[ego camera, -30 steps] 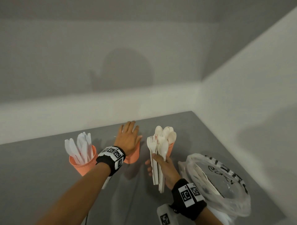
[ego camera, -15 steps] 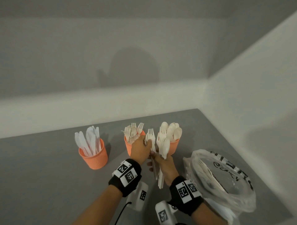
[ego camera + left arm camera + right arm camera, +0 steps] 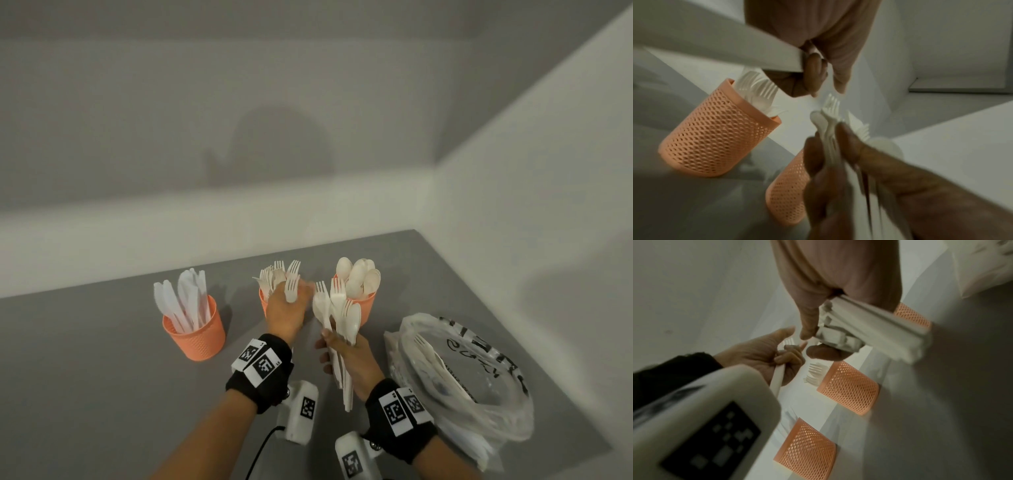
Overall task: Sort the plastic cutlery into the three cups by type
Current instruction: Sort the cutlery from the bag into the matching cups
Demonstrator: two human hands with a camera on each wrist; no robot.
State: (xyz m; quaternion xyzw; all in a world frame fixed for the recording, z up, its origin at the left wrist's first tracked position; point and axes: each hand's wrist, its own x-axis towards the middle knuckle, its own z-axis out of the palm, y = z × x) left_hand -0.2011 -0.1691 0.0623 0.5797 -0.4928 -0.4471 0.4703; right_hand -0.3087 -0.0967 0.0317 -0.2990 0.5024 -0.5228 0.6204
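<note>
Three orange mesh cups stand in a row on the grey table: the knife cup (image 3: 195, 334) at left, the fork cup (image 3: 263, 304) in the middle, the spoon cup (image 3: 365, 308) at right. My left hand (image 3: 285, 313) grips a single white fork (image 3: 292, 288) upright, just in front of the fork cup (image 3: 715, 133). My right hand (image 3: 347, 354) grips a bundle of forks and spoons (image 3: 337, 310) by the handles, in front of the spoon cup. In the right wrist view the left hand (image 3: 764, 356) is curled round the fork's handle (image 3: 777, 381).
A clear plastic bag (image 3: 479, 373) holding more white cutlery lies at the right, close to the right wall. A white ledge and wall run behind the cups. The table's front left part is bare grey surface (image 3: 85, 377).
The left hand left the fork cup, reached the bundle in the right hand, pinched a fork out of it and now holds that fork apart, by the fork cup. The right hand stayed put.
</note>
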